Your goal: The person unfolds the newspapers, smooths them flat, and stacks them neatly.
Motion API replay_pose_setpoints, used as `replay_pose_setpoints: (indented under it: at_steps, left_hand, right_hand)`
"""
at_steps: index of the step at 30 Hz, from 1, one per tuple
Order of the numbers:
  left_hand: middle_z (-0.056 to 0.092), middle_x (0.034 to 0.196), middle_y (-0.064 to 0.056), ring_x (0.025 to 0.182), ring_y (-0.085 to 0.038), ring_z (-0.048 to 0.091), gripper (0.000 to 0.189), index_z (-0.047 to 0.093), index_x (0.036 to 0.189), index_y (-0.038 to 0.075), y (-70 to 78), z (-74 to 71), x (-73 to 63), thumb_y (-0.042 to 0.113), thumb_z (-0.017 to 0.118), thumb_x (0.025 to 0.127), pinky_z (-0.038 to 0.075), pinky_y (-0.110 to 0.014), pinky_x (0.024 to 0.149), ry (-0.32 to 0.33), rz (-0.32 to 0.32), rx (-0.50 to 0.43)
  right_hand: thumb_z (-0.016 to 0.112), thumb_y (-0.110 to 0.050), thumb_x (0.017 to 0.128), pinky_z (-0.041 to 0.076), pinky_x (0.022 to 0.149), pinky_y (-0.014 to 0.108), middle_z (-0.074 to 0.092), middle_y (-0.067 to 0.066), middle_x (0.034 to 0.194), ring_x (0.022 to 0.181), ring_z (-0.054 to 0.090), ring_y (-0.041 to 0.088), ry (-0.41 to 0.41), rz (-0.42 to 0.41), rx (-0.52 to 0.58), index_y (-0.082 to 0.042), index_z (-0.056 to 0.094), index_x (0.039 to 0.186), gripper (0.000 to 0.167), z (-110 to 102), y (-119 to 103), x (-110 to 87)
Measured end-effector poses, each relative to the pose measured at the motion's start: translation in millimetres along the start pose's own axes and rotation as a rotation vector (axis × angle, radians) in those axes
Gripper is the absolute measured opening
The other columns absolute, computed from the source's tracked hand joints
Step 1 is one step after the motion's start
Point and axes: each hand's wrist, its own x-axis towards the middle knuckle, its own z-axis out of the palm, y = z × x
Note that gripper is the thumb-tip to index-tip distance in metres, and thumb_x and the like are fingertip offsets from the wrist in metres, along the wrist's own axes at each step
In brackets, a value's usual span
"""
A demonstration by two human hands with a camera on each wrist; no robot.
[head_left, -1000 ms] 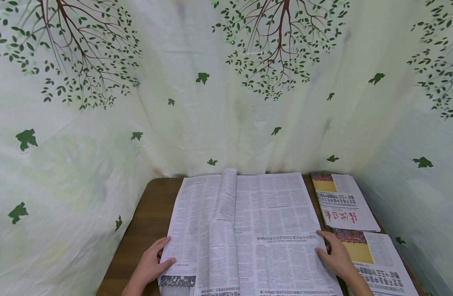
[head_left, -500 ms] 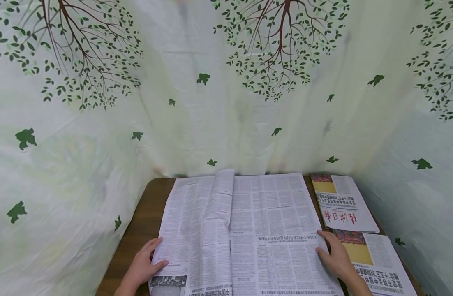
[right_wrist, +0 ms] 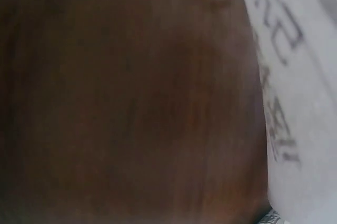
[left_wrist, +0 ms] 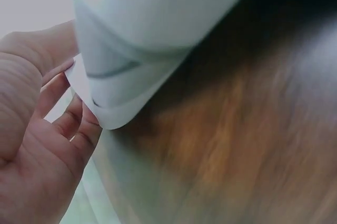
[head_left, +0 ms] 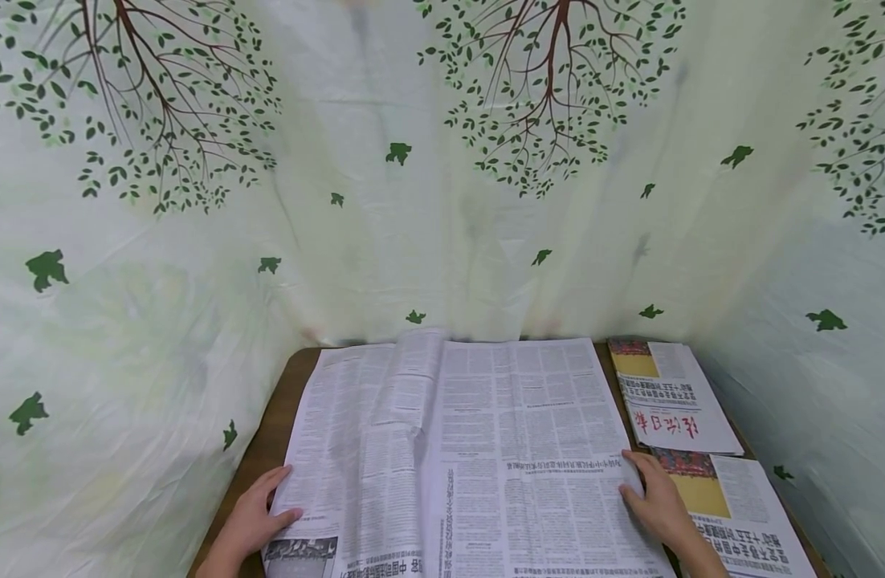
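Observation:
A newspaper (head_left: 529,401) lies spread open on the brown table in the head view, its print upside down. A curled fold of page (head_left: 395,449) bulges up left of its middle. My left hand (head_left: 247,514) pinches the left edge, thumb on top and fingers beneath; in the left wrist view the sheet (left_wrist: 142,50) bends between that thumb and fingers. At the opposite edge my right hand (head_left: 659,502) grips the paper, with its thumb on the page. The right wrist view shows only blurred tabletop and a newspaper edge (right_wrist: 300,103), without the hand.
Two folded newspapers with red and yellow pictures lie along the right side, the farther one (head_left: 677,401) just behind the nearer one (head_left: 746,514). Brown table (head_left: 291,401) shows at left. A leaf-printed curtain (head_left: 486,241) hangs around the table's back and sides.
My left hand has moved left with the newspaper's left edge. The curled fold shifted left too, uncovering a strip with a vertical headline near the middle. My right hand stayed nearly still.

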Motion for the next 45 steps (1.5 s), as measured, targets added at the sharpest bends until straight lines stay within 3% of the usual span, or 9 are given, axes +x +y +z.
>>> replay_pose_setpoints:
  at_steps: [10, 16, 29, 36, 42, 45]
  left_hand:
    - [0.042, 0.150, -0.036, 0.135, -0.055, 0.044, 0.085, 0.046, 0.149, -0.006, -16.2, -16.0, -4.5, 0.025, 0.087, 0.081, 0.039, -0.068, 0.107, 0.007, -0.045, 0.028]
    - [0.042, 0.148, -0.040, 0.134, -0.058, 0.044, 0.076, 0.048, 0.143, -0.014, -21.2, -20.8, -5.7, 0.019, 0.083, 0.085, 0.039, -0.068, 0.108, 0.004, -0.022, 0.033]
    - [0.036, 0.150, -0.043, 0.136, -0.063, 0.036, 0.103, 0.039, 0.145, -0.020, -31.7, -26.7, -2.0, 0.047, 0.084, 0.081, 0.033, -0.072, 0.110, 0.014, -0.072, 0.116]
    - [0.039, 0.147, -0.044, 0.129, -0.066, 0.039, 0.100, 0.041, 0.142, -0.021, -36.9, -27.2, -5.4, 0.044, 0.085, 0.080, 0.037, -0.072, 0.104, 0.047, -0.040, 0.169]
    - [0.027, 0.152, -0.047, 0.132, -0.071, 0.034, 0.097, 0.039, 0.150, -0.011, -34.2, -23.8, -5.8, 0.039, 0.085, 0.081, 0.036, -0.075, 0.103, 0.099, 0.017, 0.193]
    - [0.029, 0.152, -0.047, 0.131, -0.070, 0.036, 0.093, 0.044, 0.147, -0.009, -28.8, -20.8, -8.2, 0.042, 0.085, 0.080, 0.037, -0.076, 0.102, 0.133, 0.072, 0.207]
  right_hand:
    - [0.079, -0.012, 0.084, 0.038, 0.107, 0.068, 0.046, 0.035, 0.142, 0.129, 0.048, 0.055, 0.003, 0.005, -0.041, 0.010, 0.045, 0.147, 0.075, -3, 0, 0.0]
    - [0.080, -0.016, 0.084, 0.038, 0.106, 0.069, 0.044, 0.034, 0.143, 0.128, 0.049, 0.055, -0.013, 0.011, -0.049, 0.010, 0.042, 0.149, 0.079, -6, 1, 1.6]
    - [0.080, -0.021, 0.085, 0.040, 0.107, 0.068, 0.045, 0.036, 0.140, 0.125, 0.051, 0.054, -0.050, 0.055, -0.076, 0.014, 0.042, 0.146, 0.080, -9, 7, 3.4]
    - [0.080, -0.017, 0.082, 0.043, 0.103, 0.067, 0.047, 0.039, 0.135, 0.122, 0.053, 0.055, -0.020, 0.002, -0.101, 0.017, 0.046, 0.141, 0.076, -4, 10, 0.8]
    - [0.081, -0.020, 0.084, 0.045, 0.100, 0.066, 0.042, 0.038, 0.140, 0.122, 0.052, 0.053, -0.084, 0.014, -0.146, 0.011, 0.051, 0.141, 0.072, -10, 3, 4.4]
    - [0.084, -0.025, 0.083, 0.046, 0.099, 0.065, 0.041, 0.036, 0.144, 0.126, 0.050, 0.053, -0.107, -0.008, -0.178, 0.007, 0.054, 0.140, 0.072, -16, 0, 4.2]
